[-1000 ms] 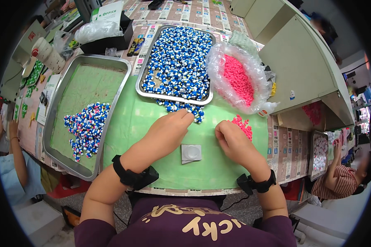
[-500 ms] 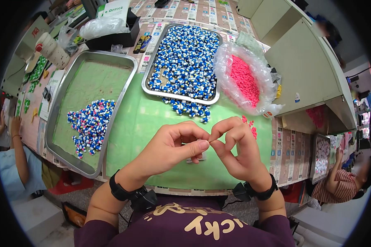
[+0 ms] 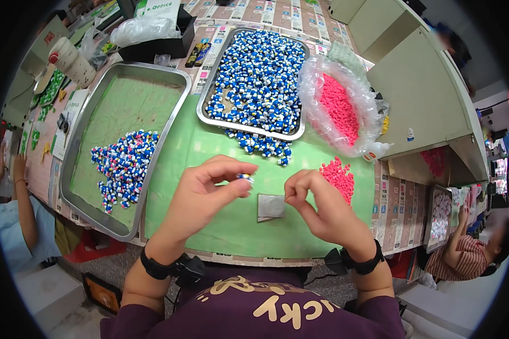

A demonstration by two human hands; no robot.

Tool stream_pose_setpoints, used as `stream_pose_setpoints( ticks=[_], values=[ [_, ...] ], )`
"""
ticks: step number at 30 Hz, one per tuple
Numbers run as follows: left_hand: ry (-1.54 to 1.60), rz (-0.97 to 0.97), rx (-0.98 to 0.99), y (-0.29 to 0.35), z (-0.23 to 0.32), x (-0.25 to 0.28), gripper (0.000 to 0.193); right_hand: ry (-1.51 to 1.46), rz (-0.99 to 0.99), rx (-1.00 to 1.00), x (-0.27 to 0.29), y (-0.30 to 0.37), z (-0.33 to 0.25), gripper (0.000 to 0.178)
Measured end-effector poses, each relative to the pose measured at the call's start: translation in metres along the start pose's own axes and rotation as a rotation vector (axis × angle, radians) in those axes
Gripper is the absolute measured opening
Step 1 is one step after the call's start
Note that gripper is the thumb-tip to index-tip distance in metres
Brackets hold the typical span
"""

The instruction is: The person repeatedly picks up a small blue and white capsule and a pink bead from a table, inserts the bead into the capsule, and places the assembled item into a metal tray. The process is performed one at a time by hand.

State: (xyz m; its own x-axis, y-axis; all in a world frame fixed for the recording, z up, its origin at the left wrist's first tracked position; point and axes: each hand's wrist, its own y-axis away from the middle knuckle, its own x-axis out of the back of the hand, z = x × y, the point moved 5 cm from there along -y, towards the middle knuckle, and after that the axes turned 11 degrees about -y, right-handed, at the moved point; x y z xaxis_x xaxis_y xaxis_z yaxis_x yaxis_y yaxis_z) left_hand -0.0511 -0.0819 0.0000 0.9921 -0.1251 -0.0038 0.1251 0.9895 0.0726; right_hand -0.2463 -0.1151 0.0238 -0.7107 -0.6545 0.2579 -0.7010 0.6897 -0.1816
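Observation:
My left hand (image 3: 201, 192) is raised over the green mat and pinches a small blue-and-white piece (image 3: 245, 178) between thumb and fingers. To its right, my right hand (image 3: 328, 209) has thumb and forefinger pressed together; whatever they hold is too small to make out. Between the hands a small grey square block with a round whitish top (image 3: 272, 207) sits on the mat. A loose pile of small pink pieces (image 3: 337, 179) lies just beyond my right hand. Several blue-and-white pieces (image 3: 260, 146) are spilled in front of the far metal tray (image 3: 247, 130).
The left metal tray (image 3: 68, 169) holds a heap of blue-white-pink pieces (image 3: 127, 161). An open plastic bag (image 3: 311, 85) of pink pieces stands by a grey cabinet (image 3: 424, 101). Behind are a black box (image 3: 152, 51) and a tumbler (image 3: 73, 63). People work at both sides.
My hands have come apart, the left going left and the right slightly lower. The blue-and-white piece now shows in my left fingers. The square block and more of the pink pile are uncovered.

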Motion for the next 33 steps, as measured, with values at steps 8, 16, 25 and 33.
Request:
stream_pose_setpoints(
  ticks=[8,16,25,33],
  values=[
    [0.003,0.053,0.061,0.014,-0.005,0.022,0.025,0.393,-0.123,-0.039,-0.008,0.001,0.003,0.024],
    [0.15,0.028,0.089,0.011,-0.006,0.006,0.028,0.164,0.005,-0.028,-0.003,-0.002,-0.012,0.026],
    [0.351,0.006,0.03,-0.002,0.005,-0.029,0.026,-0.256,0.27,0.128,-0.002,-0.012,-0.03,0.031],
    [0.288,0.028,-0.065,-0.004,0.012,-0.03,0.021,-0.198,0.34,0.175,-0.005,-0.013,-0.026,0.033]
  ],
)
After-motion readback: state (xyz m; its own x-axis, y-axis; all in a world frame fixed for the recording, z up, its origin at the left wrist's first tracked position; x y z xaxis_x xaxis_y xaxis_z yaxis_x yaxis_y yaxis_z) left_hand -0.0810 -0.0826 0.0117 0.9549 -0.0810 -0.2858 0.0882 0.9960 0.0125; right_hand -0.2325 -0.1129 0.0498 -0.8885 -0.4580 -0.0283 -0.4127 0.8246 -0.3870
